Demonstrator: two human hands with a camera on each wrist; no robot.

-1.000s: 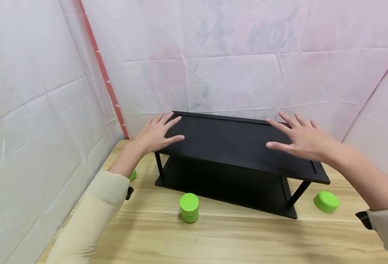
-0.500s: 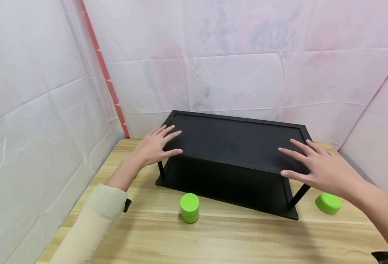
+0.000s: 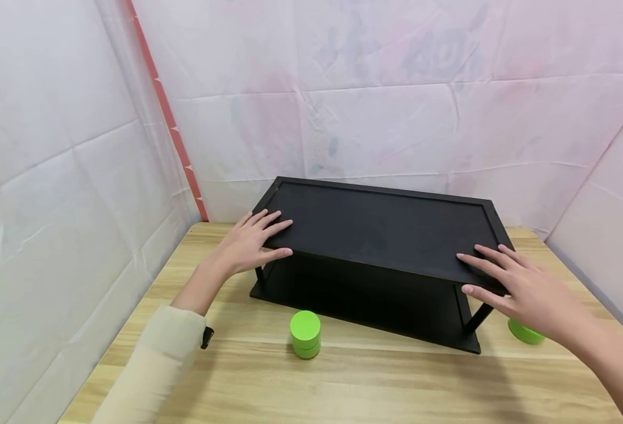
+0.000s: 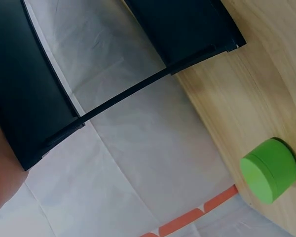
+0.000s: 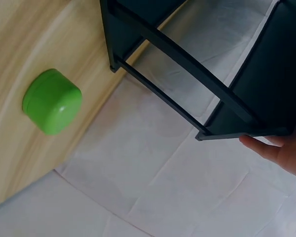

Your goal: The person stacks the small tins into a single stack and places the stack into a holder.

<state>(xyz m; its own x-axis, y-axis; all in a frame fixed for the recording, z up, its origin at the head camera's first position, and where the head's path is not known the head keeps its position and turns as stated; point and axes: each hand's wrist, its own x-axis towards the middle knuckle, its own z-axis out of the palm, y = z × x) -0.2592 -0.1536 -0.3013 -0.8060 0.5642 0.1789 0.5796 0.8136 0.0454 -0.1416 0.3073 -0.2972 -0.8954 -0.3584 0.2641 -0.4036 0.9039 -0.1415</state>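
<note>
A black two-tier shelf rack (image 3: 375, 229) stands on the wooden table, its upper board held above the lower board (image 3: 354, 300) by side posts. My left hand (image 3: 245, 244) lies with fingers spread at the upper board's front left corner. At the front right corner, my right hand (image 3: 529, 291) has its fingers extended over the top, with the thumb near the front edge. The right wrist view shows fingers (image 5: 266, 148) against the board's end. In the left wrist view only part of the left hand (image 4: 5, 170) shows beside the upper board.
One green round container (image 3: 305, 334) stands before the rack. Another green container (image 3: 525, 333) is at its right, partly behind my right hand. A third green container (image 4: 269, 170) appears in the left wrist view. White cloth walls (image 3: 375, 129) enclose the wooden table (image 3: 375, 383).
Both hands have come down and toward me, from over the upper board to its front corners. The right hand has also shifted right. The rack and front green container look unmoved.
</note>
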